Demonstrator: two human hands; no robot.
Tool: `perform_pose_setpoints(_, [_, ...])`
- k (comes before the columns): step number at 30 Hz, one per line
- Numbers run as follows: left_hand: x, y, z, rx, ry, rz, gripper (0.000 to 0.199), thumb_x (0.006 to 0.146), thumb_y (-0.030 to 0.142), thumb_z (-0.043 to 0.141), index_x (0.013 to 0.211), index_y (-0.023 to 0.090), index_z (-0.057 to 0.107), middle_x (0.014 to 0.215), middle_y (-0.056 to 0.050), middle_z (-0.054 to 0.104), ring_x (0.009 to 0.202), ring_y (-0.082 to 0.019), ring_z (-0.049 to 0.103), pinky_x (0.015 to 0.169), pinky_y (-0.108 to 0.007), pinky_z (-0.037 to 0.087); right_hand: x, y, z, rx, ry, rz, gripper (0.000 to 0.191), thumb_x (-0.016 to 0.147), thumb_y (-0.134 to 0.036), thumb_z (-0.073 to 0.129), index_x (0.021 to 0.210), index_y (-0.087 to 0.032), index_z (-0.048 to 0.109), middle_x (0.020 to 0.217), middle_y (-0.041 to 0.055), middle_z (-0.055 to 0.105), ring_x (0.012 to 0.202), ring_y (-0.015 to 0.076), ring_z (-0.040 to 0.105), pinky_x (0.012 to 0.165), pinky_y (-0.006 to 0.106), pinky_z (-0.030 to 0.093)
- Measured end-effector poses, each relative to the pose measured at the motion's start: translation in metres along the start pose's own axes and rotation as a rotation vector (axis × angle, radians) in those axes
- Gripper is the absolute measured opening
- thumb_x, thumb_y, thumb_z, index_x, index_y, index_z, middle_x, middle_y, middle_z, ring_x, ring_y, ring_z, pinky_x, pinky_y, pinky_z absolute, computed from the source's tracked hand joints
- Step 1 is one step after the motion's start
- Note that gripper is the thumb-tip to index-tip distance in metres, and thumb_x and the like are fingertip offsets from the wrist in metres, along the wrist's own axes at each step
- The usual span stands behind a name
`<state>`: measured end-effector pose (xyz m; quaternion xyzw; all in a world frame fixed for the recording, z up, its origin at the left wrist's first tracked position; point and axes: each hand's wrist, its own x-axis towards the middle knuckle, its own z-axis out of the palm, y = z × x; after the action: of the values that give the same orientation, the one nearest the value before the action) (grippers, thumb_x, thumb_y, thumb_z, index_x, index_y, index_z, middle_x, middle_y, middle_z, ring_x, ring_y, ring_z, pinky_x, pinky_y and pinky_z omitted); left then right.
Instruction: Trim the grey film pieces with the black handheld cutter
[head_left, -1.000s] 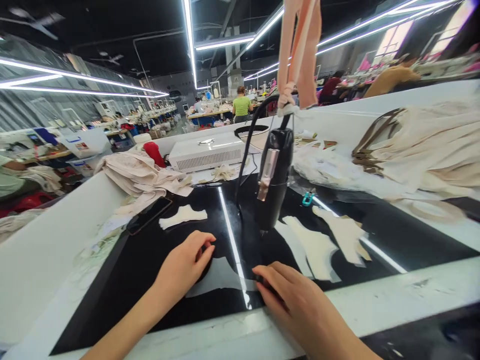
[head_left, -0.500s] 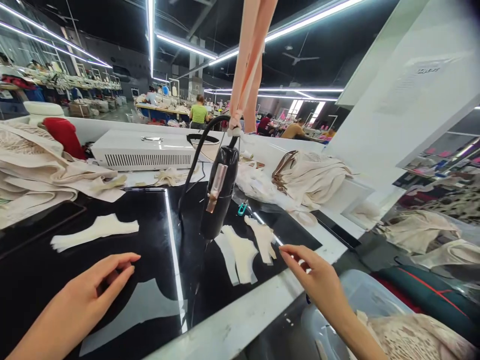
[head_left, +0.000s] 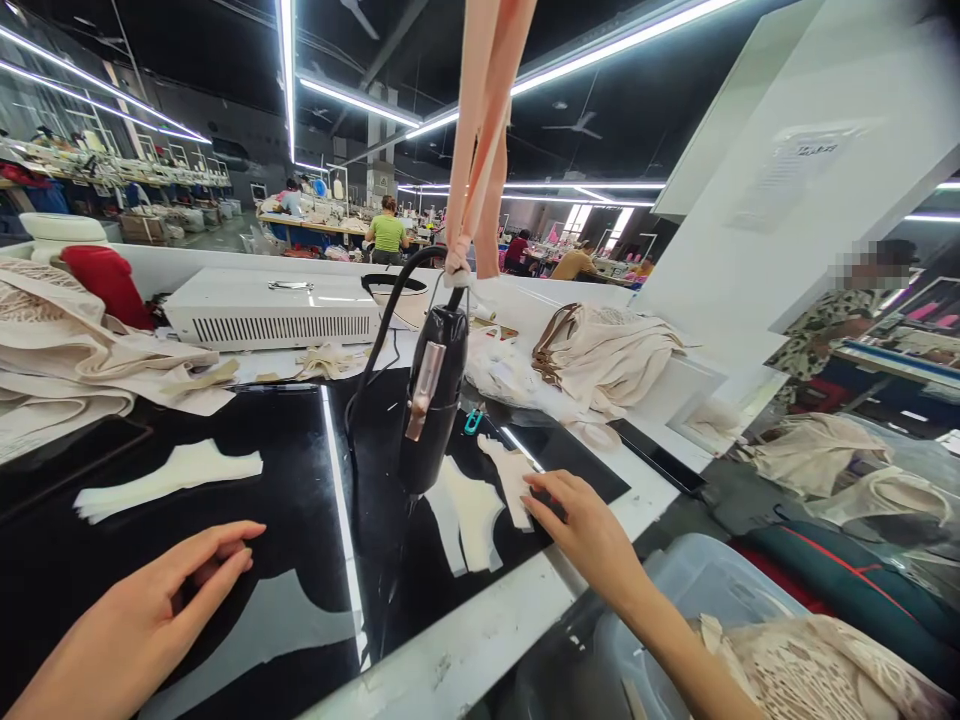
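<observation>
My left hand [head_left: 180,600] hovers over the black tabletop [head_left: 292,520], thumb and fingertips a little apart with nothing between them. Beside it lies a translucent grey shaped piece [head_left: 270,630]; farther back is a stack of cream cut pieces [head_left: 169,478]. My right hand [head_left: 577,510] reaches to the small beige pieces [head_left: 508,475], its fingertips at their right edge, thumb and index apart; whether they touch is unclear. Left of these, more cream pieces [head_left: 476,510] lie beneath a black handheld tool [head_left: 435,400] that hangs upright from pink cloth strips [head_left: 480,150].
Teal snips [head_left: 473,421] lie behind the beige pieces. A white vented box [head_left: 277,310] and fabric heaps [head_left: 615,350] line the back. A clear plastic bin [head_left: 705,580] stands at the right. A person [head_left: 832,320] is at the far right.
My right hand has moved left to the beige pieces. My left hand is nearly still. The view has shifted slightly, and a person has come into sight at the far right.
</observation>
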<state>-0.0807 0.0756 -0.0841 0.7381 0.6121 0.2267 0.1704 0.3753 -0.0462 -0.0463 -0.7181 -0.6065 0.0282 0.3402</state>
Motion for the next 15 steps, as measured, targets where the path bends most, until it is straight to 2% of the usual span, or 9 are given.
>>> perform_pose_setpoints(2, [-0.001, 0.0, 0.001, -0.052, -0.113, -0.032, 0.045, 0.092, 0.068, 0.05, 0.128, 0.045, 0.066, 0.118, 0.014, 0.077, 0.096, -0.018, 0.074, 0.084, -0.023, 0.056, 0.003, -0.002, 0.003, 0.015, -0.001, 0.001, 0.025, 0.095, -0.044, 0.06, 0.103, -0.026, 0.075, 0.1, 0.0079, 0.073, 0.099, 0.0301, 0.067, 0.089, 0.045, 0.052])
perform_pose_setpoints(5, [-0.002, -0.002, 0.002, -0.076, -0.106, -0.04, 0.05, 0.091, 0.071, 0.05, 0.129, 0.043, 0.067, 0.123, 0.011, 0.076, 0.106, -0.021, 0.073, 0.088, -0.026, 0.056, 0.009, -0.004, 0.003, 0.055, 0.012, 0.007, 0.029, 0.097, -0.047, 0.056, 0.09, -0.026, 0.075, 0.095, 0.0075, 0.072, 0.094, 0.0288, 0.066, 0.085, 0.043, 0.051])
perform_pose_setpoints(7, [-0.001, -0.005, 0.003, -0.092, -0.092, -0.012, 0.051, 0.089, 0.072, 0.051, 0.127, 0.043, 0.069, 0.125, 0.011, 0.075, 0.113, -0.022, 0.071, 0.092, -0.026, 0.055, 0.012, -0.005, 0.001, 0.093, 0.044, 0.026, 0.034, 0.097, -0.051, 0.054, 0.088, -0.026, 0.074, 0.097, 0.0079, 0.073, 0.093, 0.0275, 0.066, 0.083, 0.041, 0.051])
perform_pose_setpoints(11, [0.002, -0.01, 0.005, -0.095, -0.087, 0.006, 0.052, 0.089, 0.072, 0.052, 0.128, 0.041, 0.069, 0.125, 0.009, 0.076, 0.109, -0.022, 0.073, 0.09, -0.026, 0.057, 0.02, -0.003, -0.006, 0.182, 0.122, 0.099, 0.045, 0.094, -0.063, 0.054, 0.089, -0.024, 0.074, 0.1, 0.0088, 0.076, 0.089, 0.0262, 0.067, 0.071, 0.035, 0.051])
perform_pose_setpoints(15, [0.003, -0.009, 0.005, -0.09, -0.081, 0.013, 0.054, 0.089, 0.072, 0.052, 0.128, 0.04, 0.07, 0.125, 0.007, 0.076, 0.109, -0.023, 0.073, 0.091, -0.027, 0.056, 0.029, 0.001, -0.013, 0.275, 0.171, 0.204, 0.054, 0.092, -0.07, 0.051, 0.09, -0.021, 0.072, 0.076, 0.0049, 0.071, 0.062, 0.0192, 0.061, 0.057, 0.031, 0.047])
